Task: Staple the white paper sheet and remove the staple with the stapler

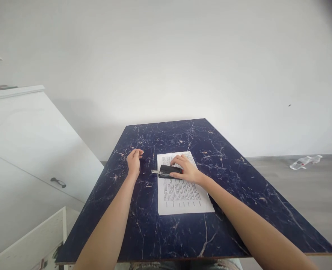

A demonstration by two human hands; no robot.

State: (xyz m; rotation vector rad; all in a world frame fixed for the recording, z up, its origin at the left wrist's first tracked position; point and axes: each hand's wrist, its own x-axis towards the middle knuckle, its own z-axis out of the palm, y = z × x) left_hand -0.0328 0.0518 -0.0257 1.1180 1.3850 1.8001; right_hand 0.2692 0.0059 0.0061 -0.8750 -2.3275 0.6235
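Observation:
A black stapler (167, 169) lies across a printed sheet of paper (180, 195), which seems to be part of a thin stack. A metal piece, apparently its staple tray (155, 171), sticks out past the paper's left edge. My right hand (186, 168) grips the stapler at its right end, thumb on the near side and fingers over the far side. Left of the paper, my left hand (134, 160) hovers near or rests on the tabletop with its fingers curled and the tips together. Whatever it may pinch is too small to make out.
The dark blue marble-patterned table (228, 176) stands by a white wall (166, 67). A white cabinet (36, 135) with a dark handle is at the left, above an open drawer (42, 236). On the floor at the right lies a crumpled clear plastic item (305, 162).

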